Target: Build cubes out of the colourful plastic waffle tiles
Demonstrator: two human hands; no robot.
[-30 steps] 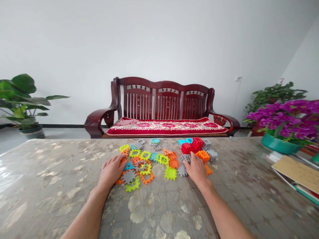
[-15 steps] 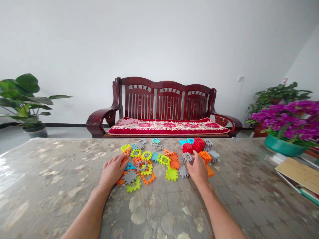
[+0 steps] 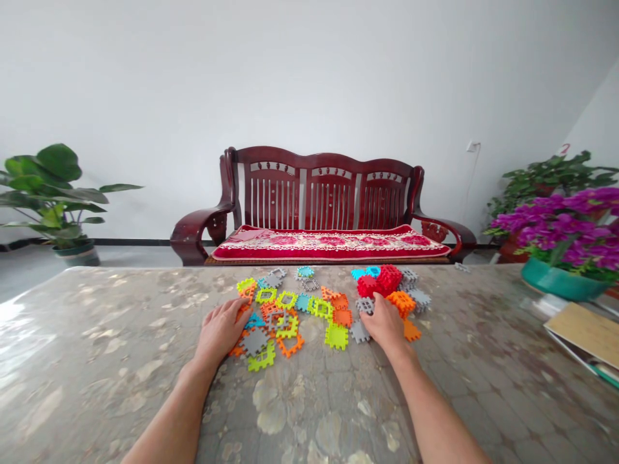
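Note:
My left hand (image 3: 223,328) lies flat at the left side of a loose spread of interlocking puzzle tiles, fingers stretched out over its edge. Beside its fingertips are a blue tile (image 3: 254,320), a grey tile (image 3: 255,341) and a lime green tile (image 3: 262,356). My right hand (image 3: 387,320) rests by the right-hand group, thumb and forefinger apart. Next to those fingers sit a grey openwork piece (image 3: 364,305) and a flat grey tile (image 3: 360,332). Just beyond are red blocks (image 3: 388,278); an orange block (image 3: 401,303) is to the right. Some fingers of the right hand are hidden.
The pieces lie on a table with a glossy floral cover (image 3: 309,406). At the right stand a teal pot (image 3: 561,279) of purple flowers and a brown folder (image 3: 585,332). Behind the table is a dark red wooden bench (image 3: 329,193); a potted plant (image 3: 58,187) is at left.
The view has shifted slightly, moving the whole scene a little to the right. Both hands keep nearly the same places against the tiles, and no tile has visibly moved.

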